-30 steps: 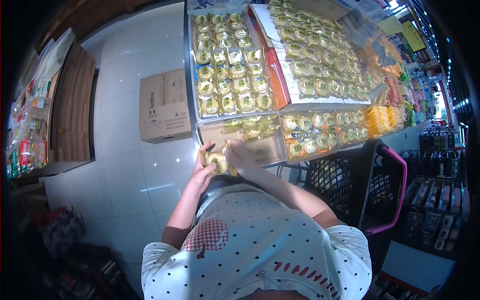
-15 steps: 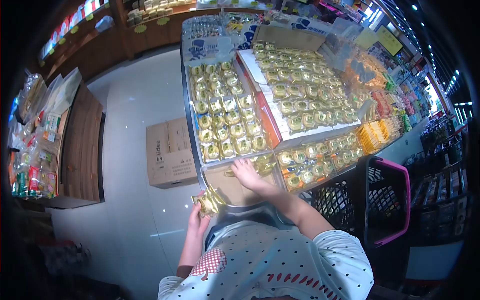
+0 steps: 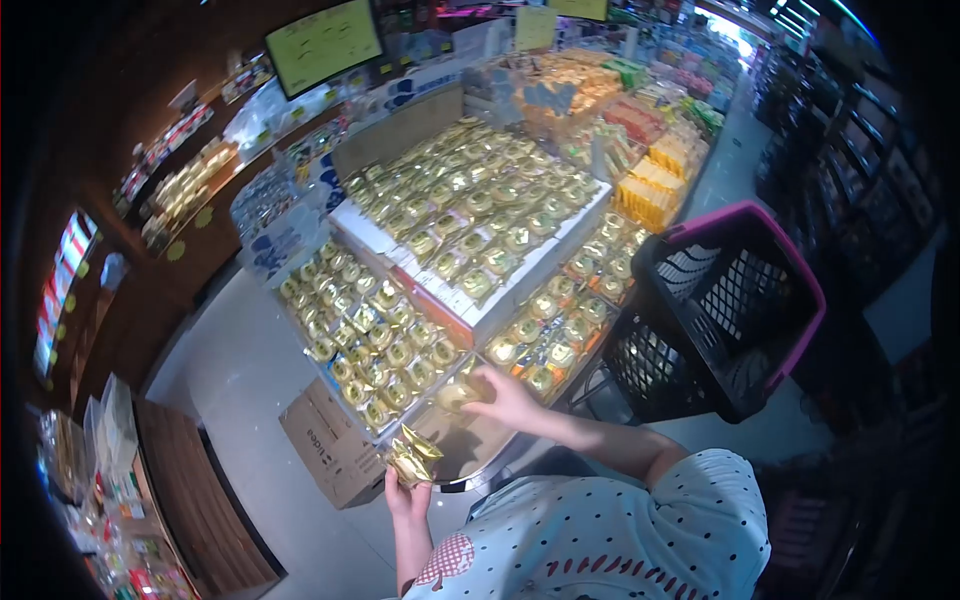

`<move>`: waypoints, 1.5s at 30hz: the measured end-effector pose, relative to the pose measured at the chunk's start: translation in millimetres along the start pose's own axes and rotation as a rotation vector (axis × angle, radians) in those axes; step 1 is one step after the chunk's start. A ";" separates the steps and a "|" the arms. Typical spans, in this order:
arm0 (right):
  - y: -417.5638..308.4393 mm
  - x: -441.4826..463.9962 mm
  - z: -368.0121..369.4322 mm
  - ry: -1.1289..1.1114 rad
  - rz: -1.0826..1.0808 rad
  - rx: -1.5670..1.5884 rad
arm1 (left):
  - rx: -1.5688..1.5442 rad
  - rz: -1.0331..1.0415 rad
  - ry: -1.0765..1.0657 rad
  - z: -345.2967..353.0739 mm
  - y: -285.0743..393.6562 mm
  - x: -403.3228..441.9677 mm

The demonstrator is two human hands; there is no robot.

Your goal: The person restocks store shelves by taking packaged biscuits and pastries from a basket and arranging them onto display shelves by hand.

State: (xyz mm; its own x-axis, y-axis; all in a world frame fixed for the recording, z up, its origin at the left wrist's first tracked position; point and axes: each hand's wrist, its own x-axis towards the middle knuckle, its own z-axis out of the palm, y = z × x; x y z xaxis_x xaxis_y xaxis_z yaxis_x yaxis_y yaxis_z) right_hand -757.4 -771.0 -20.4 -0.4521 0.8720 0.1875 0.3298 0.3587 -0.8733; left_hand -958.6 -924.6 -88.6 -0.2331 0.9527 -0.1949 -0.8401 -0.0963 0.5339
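Note:
My left hand (image 3: 407, 497) is closed around a small bunch of gold-wrapped pastries (image 3: 413, 458), held up beside the display's near corner. Over the near compartment (image 3: 462, 441), whose brown bottom shows, my right hand (image 3: 505, 402) has its thumb and fingers around a gold-wrapped pastry (image 3: 458, 394). Whether that packet is lifted off the bottom I cannot tell. Rows of similar gold-wrapped pastries (image 3: 385, 345) fill the compartment just beyond, and more wrapped pastries (image 3: 545, 325) lie in the one to the right.
A raised white box (image 3: 470, 312) of gold packets stands in the display's middle. To the right is a black shopping basket (image 3: 665, 375) with a pink handle (image 3: 815, 290). A cardboard carton (image 3: 325, 450) sits on the floor at left, near a wooden shelf unit (image 3: 195, 490).
The view has swung to the right. My right hand has shifted from reaching flat into the near compartment to gripping a packet there. My left hand still holds its gold packets.

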 end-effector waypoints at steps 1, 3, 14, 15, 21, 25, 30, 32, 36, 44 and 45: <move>0.9 -5.4 -20.5 0.071 0.041 0.064 | 0.038 -0.041 -0.028 6.0 -5.1 10.6; -4.8 -19.4 -66.1 0.229 0.092 0.179 | 0.028 -0.144 -0.158 26.7 -18.7 34.9; -9.6 -119.2 -280.3 0.760 0.103 0.282 | 0.208 -0.597 -0.378 172.7 -147.9 101.0; -10.9 -126.3 -299.5 0.783 0.154 0.145 | 0.180 -0.650 -0.434 182.0 -156.5 104.8; 27.8 -126.9 -407.1 0.684 0.401 -0.251 | 0.173 -0.696 -0.427 220.0 -196.5 119.2; 120.4 -91.8 -442.3 0.356 0.738 -0.630 | 0.231 -0.684 -0.365 221.4 -212.5 133.2; 225.7 -48.6 -426.6 -0.196 0.901 -0.794 | 0.265 -0.621 -0.221 219.2 -220.1 138.2; 274.4 -39.4 -411.8 -0.291 0.880 -0.739 | 0.152 -0.617 -0.232 213.5 -216.2 141.4; 360.8 -24.5 -386.9 -0.471 0.912 -0.686 | 0.367 -0.408 0.137 235.2 -224.1 129.0; 444.0 -63.9 -302.2 -0.309 0.802 -0.502 | 0.350 -0.375 0.174 216.1 -228.3 125.8; 440.9 -65.7 -300.7 -0.312 0.800 -0.510 | 0.311 -0.381 0.145 215.5 -230.3 126.8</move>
State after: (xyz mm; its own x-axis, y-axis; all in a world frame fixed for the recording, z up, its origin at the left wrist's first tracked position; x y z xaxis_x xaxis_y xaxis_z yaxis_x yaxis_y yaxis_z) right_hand -333.1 -570.0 -282.5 -0.1146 0.8193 -0.5618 0.9156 -0.1323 -0.3798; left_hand -689.1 -719.6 -59.0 -0.0228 0.8514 -0.5241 -0.6981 0.3617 0.6179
